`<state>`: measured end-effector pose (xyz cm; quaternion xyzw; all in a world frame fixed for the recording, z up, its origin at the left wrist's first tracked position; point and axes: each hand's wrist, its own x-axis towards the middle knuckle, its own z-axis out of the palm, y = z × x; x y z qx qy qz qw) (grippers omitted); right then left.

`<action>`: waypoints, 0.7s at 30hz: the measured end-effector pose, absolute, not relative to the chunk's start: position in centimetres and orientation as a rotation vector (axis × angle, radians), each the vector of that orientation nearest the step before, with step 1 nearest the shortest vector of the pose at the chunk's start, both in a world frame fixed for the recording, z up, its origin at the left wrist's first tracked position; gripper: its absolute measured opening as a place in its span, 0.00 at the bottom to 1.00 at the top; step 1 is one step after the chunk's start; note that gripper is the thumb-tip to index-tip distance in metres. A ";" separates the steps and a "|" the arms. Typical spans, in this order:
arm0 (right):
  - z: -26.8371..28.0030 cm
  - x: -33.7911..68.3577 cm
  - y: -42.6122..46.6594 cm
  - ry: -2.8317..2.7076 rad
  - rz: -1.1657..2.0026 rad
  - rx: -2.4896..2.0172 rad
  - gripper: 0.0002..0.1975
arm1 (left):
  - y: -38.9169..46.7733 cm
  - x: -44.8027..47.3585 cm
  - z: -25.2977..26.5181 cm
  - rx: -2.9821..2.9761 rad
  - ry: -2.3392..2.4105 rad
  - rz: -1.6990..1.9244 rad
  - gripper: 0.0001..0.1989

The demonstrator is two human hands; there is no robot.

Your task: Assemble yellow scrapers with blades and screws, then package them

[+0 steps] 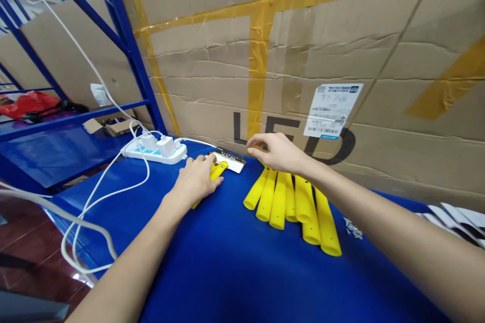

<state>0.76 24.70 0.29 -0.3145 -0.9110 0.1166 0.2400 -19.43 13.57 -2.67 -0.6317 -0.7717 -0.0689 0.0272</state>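
Note:
My left hand rests at the blue tabletop with its fingers curled over a yellow plastic piece that has a rounded end; a bit of yellow also shows beneath the palm. Just beyond its fingertips lies a black-and-white printed card. My right hand is bent with thumb and fingers together, and a little yellow shows at the fingertips, apparently the end of a yellow tube. Below that hand, several yellow tubes lie side by side, fanned toward me, their upper ends partly hidden by the hand and forearm.
A white power strip with plugs and looping white cables sits at left. A large taped cardboard box stands behind the table. Small metallic bits and white-and-black sheets lie at right. Blue rack posts rise at left.

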 end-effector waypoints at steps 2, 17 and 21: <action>0.8 3.0 23.8 -2.436 0.371 -0.862 0.10 | 13.4 -18.0 -2.5 -1.969 -2.202 -0.293 0.23; -0.3 13.3 20.1 -2.371 0.534 -1.496 0.09 | 17.4 -10.7 -2.2 -2.570 -2.056 -0.242 0.15; -1.1 12.5 19.7 -2.380 0.506 -1.461 0.14 | 18.1 -11.1 -1.4 -2.639 -2.076 -0.031 0.21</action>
